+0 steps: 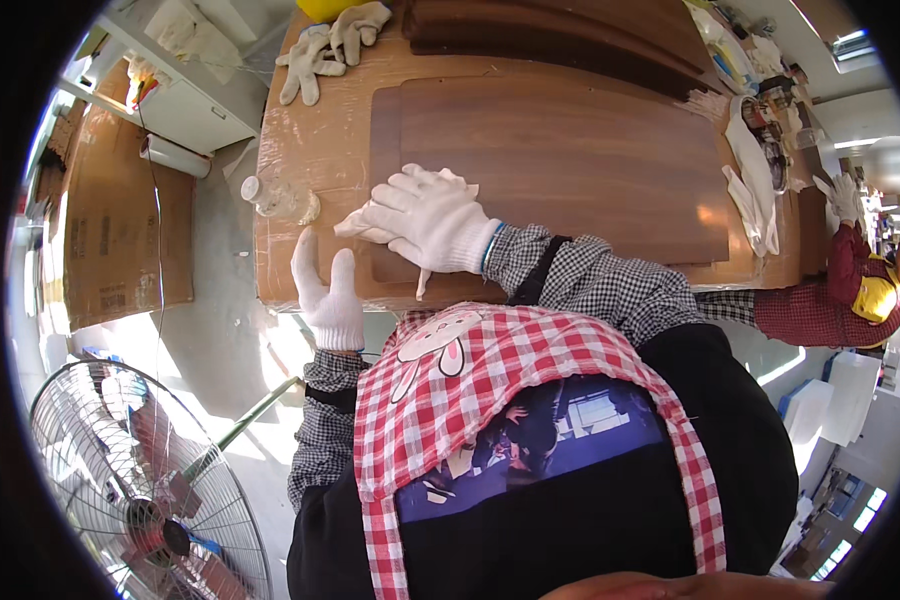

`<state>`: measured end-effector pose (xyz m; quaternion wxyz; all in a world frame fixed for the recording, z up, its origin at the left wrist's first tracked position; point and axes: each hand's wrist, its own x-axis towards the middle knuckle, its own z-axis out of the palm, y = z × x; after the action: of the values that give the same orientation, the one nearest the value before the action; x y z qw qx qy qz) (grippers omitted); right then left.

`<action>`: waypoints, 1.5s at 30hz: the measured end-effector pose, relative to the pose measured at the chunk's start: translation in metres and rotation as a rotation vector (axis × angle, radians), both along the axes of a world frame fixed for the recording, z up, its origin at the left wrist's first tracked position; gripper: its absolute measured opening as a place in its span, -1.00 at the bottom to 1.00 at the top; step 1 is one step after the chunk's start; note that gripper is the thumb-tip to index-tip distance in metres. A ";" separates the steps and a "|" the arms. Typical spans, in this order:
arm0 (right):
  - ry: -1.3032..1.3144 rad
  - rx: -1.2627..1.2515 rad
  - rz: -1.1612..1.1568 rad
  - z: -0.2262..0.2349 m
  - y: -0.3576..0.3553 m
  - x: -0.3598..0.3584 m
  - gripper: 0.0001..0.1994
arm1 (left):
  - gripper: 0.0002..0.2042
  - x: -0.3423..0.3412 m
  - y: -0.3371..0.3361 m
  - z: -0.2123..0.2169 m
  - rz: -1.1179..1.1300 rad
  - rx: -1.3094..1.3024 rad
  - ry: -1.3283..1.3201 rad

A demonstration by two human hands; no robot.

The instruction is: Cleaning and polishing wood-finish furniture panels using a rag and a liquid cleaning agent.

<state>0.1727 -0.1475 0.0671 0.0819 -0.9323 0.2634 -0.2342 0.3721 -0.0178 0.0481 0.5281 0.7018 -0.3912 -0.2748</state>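
A dark brown wooden panel (570, 160) lies flat on a workbench wrapped in plastic film (310, 150). My right hand (425, 215), in a white knit glove, presses down on a white cloth (355, 226) at the panel's near left corner. My left hand (328, 290), also gloved, rests with fingers straight against the bench's near edge, just left of the panel and holding nothing.
A clear plastic bottle (270, 195) lies near the bench's left edge. A spare pair of white gloves (320, 50) and stacked dark panels (560, 35) sit at the back. White cloths (755, 170) lie at right beside a co-worker's gloved hand (840, 195). A floor fan (140, 480) stands lower left.
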 end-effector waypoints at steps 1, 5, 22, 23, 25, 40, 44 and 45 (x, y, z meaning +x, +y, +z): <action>-0.053 0.018 -0.038 -0.005 -0.001 -0.014 -0.49 | -0.33 -0.006 -0.005 0.003 -0.014 -0.027 -0.012; -0.037 0.133 -0.286 -0.019 -0.026 -0.101 -0.63 | -0.33 -0.040 -0.029 0.016 -0.080 -0.020 -0.032; 0.397 0.106 -1.265 -0.054 -0.010 -0.583 -0.27 | -0.17 -0.125 -0.120 0.009 -0.108 0.490 -0.894; 0.261 0.104 -1.255 -0.048 -0.015 -0.579 -0.28 | -0.17 -0.126 -0.122 0.009 -0.081 0.499 -0.866; -0.037 0.262 -1.216 -0.047 -0.028 -0.565 -0.29 | -0.14 -0.129 -0.125 0.008 -0.050 0.513 -0.847; -0.711 0.876 -1.101 -0.099 -0.060 -0.496 -0.42 | -0.09 -0.116 -0.144 0.006 0.130 0.359 -0.355; -0.825 0.692 -0.972 -0.087 -0.058 -0.501 -0.53 | -0.17 -0.098 -0.152 0.040 0.076 0.335 -0.005; -0.784 0.582 -0.960 -0.079 -0.058 -0.503 -0.52 | -0.23 -0.099 -0.149 0.050 0.039 0.288 0.016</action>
<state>-0.3301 -0.2057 -0.0122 0.3057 -0.4987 0.6506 -0.4843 0.2729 -0.1665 0.0979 0.4305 0.7755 -0.3297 -0.3234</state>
